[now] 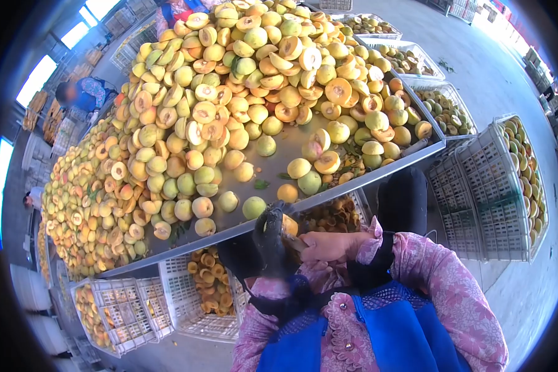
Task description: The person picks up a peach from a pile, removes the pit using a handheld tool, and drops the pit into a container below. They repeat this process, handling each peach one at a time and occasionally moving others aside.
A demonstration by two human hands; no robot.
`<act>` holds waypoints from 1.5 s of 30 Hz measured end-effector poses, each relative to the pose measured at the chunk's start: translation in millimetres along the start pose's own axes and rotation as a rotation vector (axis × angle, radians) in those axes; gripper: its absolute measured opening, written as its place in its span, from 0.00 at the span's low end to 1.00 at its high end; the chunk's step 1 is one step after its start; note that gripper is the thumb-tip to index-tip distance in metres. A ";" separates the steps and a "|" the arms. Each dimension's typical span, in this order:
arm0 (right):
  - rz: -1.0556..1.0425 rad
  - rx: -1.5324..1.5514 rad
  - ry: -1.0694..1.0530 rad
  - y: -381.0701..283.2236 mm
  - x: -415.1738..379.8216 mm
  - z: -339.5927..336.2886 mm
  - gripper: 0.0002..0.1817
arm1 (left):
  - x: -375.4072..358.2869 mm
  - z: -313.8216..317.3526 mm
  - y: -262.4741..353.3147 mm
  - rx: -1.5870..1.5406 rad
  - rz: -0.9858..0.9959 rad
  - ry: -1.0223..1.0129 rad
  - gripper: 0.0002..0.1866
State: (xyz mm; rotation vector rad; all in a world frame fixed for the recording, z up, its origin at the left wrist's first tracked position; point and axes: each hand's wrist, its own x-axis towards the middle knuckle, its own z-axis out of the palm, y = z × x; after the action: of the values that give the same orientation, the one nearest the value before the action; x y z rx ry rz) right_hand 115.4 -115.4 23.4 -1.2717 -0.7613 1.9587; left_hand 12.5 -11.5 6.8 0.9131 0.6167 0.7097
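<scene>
My left hand [269,239], in a dark glove, is closed around a cut yellow peach [289,225] just past the table's near edge. My right hand [330,246] is bare and closed, its fingertips close beside that peach. A small pale piece [298,243] pokes out of its grip toward the fruit; its kind is hard to make out. Ahead, a big heap of halved peaches [214,111] covers much of the metal table [235,218]. Beneath my hands, a crate holds hollowed peach halves [332,217], partly hidden by my arms.
The table's raised metal rim [366,180] runs in front of me. White crates [474,192] of peaches stand at the right, and others [127,307] at the lower left. One co-worker [84,96] is at the far left; another [180,12] stands behind the heap.
</scene>
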 end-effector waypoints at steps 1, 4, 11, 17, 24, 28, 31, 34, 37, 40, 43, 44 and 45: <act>-0.036 0.115 -0.032 5.1 1.9 1.4 0.04 | -0.9 0.1 -2.2 -0.001 0.000 0.002 0.20; -0.073 0.274 -0.071 3.6 -0.8 5.4 0.06 | -0.1 -6.0 -9.0 0.000 0.088 -0.046 0.18; -0.157 -0.130 0.032 6.1 -0.9 0.3 0.10 | -2.5 -14.0 -1.2 0.879 0.554 -0.285 0.19; -0.153 0.367 -0.175 7.0 -4.2 4.2 0.05 | -6.5 -5.0 -5.6 0.052 -0.017 -0.126 0.23; -0.279 0.326 -0.194 19.6 -4.6 3.0 0.05 | -13.4 20.6 6.1 -0.228 -0.078 -0.036 0.25; -0.436 0.345 -0.097 10.6 -19.5 7.9 0.11 | -5.4 -17.9 3.4 -0.073 -0.033 -0.025 0.23; -0.565 0.404 0.039 22.6 -26.8 -10.9 0.17 | -12.9 -23.2 39.5 0.820 0.559 0.362 0.18; -0.513 -0.027 0.265 34.5 -29.6 -22.9 0.17 | -14.4 -87.7 72.5 0.016 0.508 0.333 0.16; -0.194 -0.681 0.341 65.1 -22.4 -38.1 0.20 | -19.3 -141.9 100.4 0.591 0.398 0.438 0.14; 0.117 -0.899 0.271 98.2 -2.6 -54.5 0.25 | -8.7 -130.1 98.4 1.275 0.608 0.551 0.14; 0.118 -0.799 0.373 94.0 -10.4 -56.0 0.25 | 18.3 -86.2 91.8 1.045 0.358 0.303 0.19; 0.059 -0.758 0.434 87.9 -13.8 -57.8 0.23 | 30.1 -66.2 88.1 1.235 0.318 0.226 0.22; 0.056 -0.756 0.441 89.7 -13.9 -60.0 0.23 | 40.4 -44.9 82.7 1.424 0.275 0.145 0.25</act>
State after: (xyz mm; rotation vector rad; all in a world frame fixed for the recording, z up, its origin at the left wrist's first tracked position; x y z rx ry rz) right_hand 155.5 -173.8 -59.1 -2.0852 -1.2918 1.3602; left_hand -18.7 76.1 49.8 2.2993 1.1622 0.5093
